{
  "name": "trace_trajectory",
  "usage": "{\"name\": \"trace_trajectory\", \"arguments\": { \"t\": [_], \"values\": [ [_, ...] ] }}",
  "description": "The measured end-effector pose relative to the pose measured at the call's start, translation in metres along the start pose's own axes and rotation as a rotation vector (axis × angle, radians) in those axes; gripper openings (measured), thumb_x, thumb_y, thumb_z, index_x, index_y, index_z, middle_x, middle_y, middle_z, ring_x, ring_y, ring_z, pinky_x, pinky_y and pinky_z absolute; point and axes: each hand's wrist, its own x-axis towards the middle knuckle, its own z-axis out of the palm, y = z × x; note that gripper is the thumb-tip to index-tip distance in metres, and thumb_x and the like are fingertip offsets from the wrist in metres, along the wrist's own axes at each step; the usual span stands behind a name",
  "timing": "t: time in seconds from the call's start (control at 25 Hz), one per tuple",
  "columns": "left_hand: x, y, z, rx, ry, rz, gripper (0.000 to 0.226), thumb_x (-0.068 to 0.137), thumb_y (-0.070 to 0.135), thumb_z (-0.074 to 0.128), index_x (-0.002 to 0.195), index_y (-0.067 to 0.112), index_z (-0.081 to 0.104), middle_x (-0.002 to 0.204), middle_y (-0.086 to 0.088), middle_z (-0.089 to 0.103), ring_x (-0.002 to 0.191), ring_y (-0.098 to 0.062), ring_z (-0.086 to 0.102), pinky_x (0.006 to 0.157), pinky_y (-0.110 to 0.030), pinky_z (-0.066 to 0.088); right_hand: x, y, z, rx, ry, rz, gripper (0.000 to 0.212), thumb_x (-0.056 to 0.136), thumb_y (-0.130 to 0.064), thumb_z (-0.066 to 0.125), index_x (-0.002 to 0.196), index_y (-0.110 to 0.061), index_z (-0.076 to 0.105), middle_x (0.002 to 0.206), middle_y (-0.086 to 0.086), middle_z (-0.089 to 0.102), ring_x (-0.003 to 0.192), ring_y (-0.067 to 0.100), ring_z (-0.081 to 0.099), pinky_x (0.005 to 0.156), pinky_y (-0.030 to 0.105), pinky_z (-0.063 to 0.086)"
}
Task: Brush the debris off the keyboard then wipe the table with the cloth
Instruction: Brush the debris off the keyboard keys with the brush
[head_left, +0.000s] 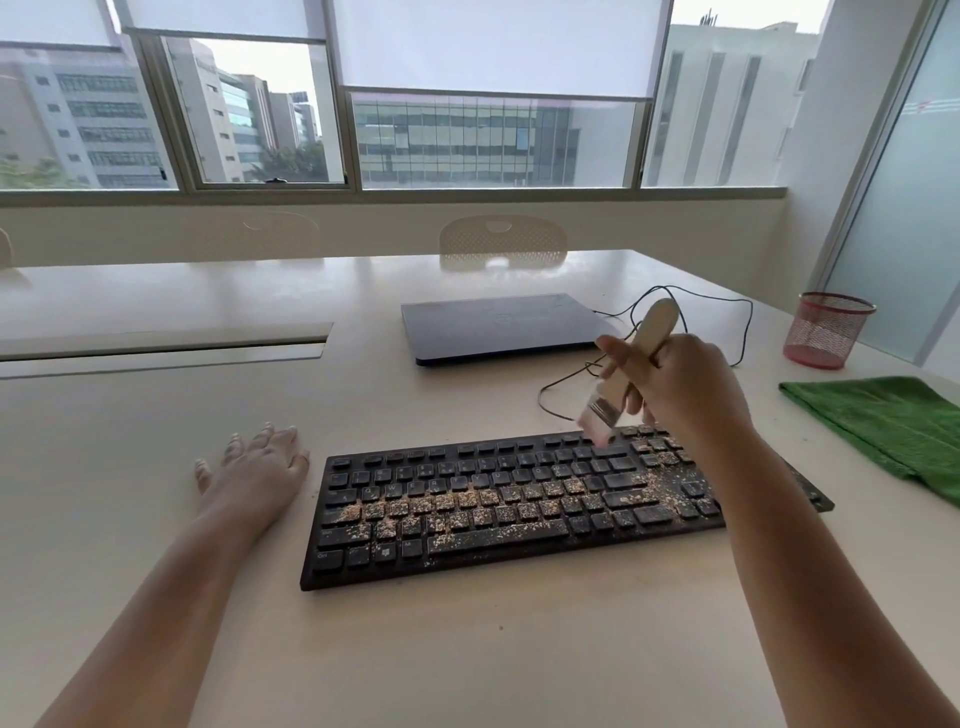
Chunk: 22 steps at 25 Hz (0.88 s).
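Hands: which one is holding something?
The right hand, above the keyboard's far edge, grips the wooden brush. The left hand lies flat on the table, holding nothing.

A closed dark grey laptop (501, 325) lies flat toward the far side of the bench, a thin black cable (727, 306) looping just to its right. A red wire-mesh cup (827, 330) stands near the right edge. A cream perforated chair back (503, 242) rises behind the far edge, below the windows (493, 140).
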Motion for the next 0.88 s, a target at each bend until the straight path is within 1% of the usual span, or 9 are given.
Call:
{"name": "trace_trajectory", "arguments": {
  "t": [0.08, 0.2, 0.28, 0.36, 0.48, 0.6, 0.68, 0.8, 0.88],
  "values": [
    [-0.001, 0.001, -0.001, 0.006, -0.004, 0.004, 0.051, 0.100, 0.044, 0.025, 0.149, 0.029, 0.021, 0.158, 0.005, 0.011, 0.146, -0.024, 0.007, 0.115, -0.052, 0.005, -0.002, -0.006, 0.002, 0.194, -0.027, -0.062, 0.046, 0.084, -0.057, 0.046, 0.083, -0.019, 0.073, 0.060, -0.002, 0.068, 0.041, 0.009, 0.059, 0.048, 0.023, 0.049],
    [-0.003, 0.002, -0.001, 0.008, -0.009, -0.005, 0.051, 0.100, 0.043, 0.024, 0.149, 0.029, 0.020, 0.158, 0.005, 0.010, 0.146, -0.024, 0.006, 0.115, -0.052, 0.005, -0.012, -0.023, 0.009, 0.735, -0.355, 0.078, 0.027, 0.091, -0.033, 0.054, 0.096, -0.012, 0.071, 0.066, 0.000, 0.068, 0.041, 0.003, 0.055, 0.039, 0.014, 0.042],
    [-0.004, 0.002, -0.002, 0.011, -0.010, -0.002, 0.050, 0.100, 0.043, 0.024, 0.148, 0.029, 0.021, 0.158, 0.005, 0.010, 0.146, -0.024, 0.007, 0.115, -0.053, 0.005, -0.016, -0.029, 0.012, 0.907, -0.484, 0.183, 0.017, 0.091, -0.023, 0.057, 0.091, -0.012, 0.070, 0.066, 0.003, 0.064, 0.043, 0.002, 0.052, 0.039, 0.013, 0.041],
    [-0.004, 0.002, -0.002, 0.012, -0.012, -0.002, 0.050, 0.100, 0.043, 0.023, 0.148, 0.029, 0.021, 0.158, 0.005, 0.010, 0.146, -0.024, 0.007, 0.115, -0.052, 0.006, -0.014, -0.027, 0.014, 0.836, -0.451, 0.225, 0.010, 0.089, -0.017, 0.059, 0.086, -0.012, 0.068, 0.066, 0.004, 0.061, 0.043, 0.002, 0.053, 0.039, 0.014, 0.043],
    [-0.003, 0.002, -0.003, 0.013, -0.012, -0.005, 0.051, 0.100, 0.044, 0.023, 0.149, 0.030, 0.020, 0.158, 0.005, 0.010, 0.146, -0.024, 0.007, 0.115, -0.052, 0.005, -0.008, -0.019, 0.016, 0.403, -0.321, 0.188, 0.012, 0.087, -0.022, 0.062, 0.087, -0.010, 0.066, 0.058, 0.005, 0.062, 0.041, 0.007, 0.054, 0.041, 0.018, 0.044],
    [-0.003, 0.001, -0.002, 0.013, -0.015, -0.003, 0.051, 0.100, 0.044, 0.023, 0.149, 0.030, 0.019, 0.158, 0.005, 0.009, 0.146, -0.024, 0.006, 0.115, -0.052, 0.005, -0.013, -0.027, 0.025, 0.313, -0.389, 0.117, 0.020, 0.085, -0.027, 0.062, 0.087, -0.008, 0.070, 0.053, 0.004, 0.060, 0.041, 0.010, 0.049, 0.040, 0.018, 0.039],
    [-0.003, 0.000, -0.002, 0.012, -0.011, -0.009, 0.052, 0.100, 0.044, 0.023, 0.149, 0.029, 0.019, 0.158, 0.006, 0.009, 0.146, -0.023, 0.006, 0.115, -0.052, 0.005, -0.019, -0.034, 0.025, 0.216, -0.419, 0.099, 0.019, 0.084, -0.031, 0.064, 0.081, -0.013, 0.068, 0.056, 0.000, 0.058, 0.043, 0.007, 0.049, 0.043, 0.018, 0.038],
    [-0.003, 0.001, -0.003, 0.015, -0.013, -0.003, 0.051, 0.100, 0.044, 0.023, 0.149, 0.030, 0.019, 0.158, 0.006, 0.010, 0.146, -0.023, 0.007, 0.115, -0.052, 0.005, -0.017, -0.031, 0.010, 0.029, -0.279, 0.163, 0.022, 0.082, -0.035, 0.067, 0.069, -0.019, 0.059, 0.067, -0.002, 0.058, 0.056, 0.005, 0.050, 0.047, 0.020, 0.034],
    [-0.004, 0.002, -0.002, 0.014, -0.012, -0.001, 0.051, 0.100, 0.044, 0.023, 0.149, 0.030, 0.020, 0.158, 0.005, 0.010, 0.146, -0.024, 0.007, 0.115, -0.052, 0.005, -0.015, -0.027, 0.006, -0.029, -0.165, 0.113, 0.021, 0.080, -0.034, 0.067, 0.071, -0.016, 0.063, 0.071, -0.002, 0.060, 0.059, 0.002, 0.050, 0.046, 0.018, 0.032]
  ]
}}
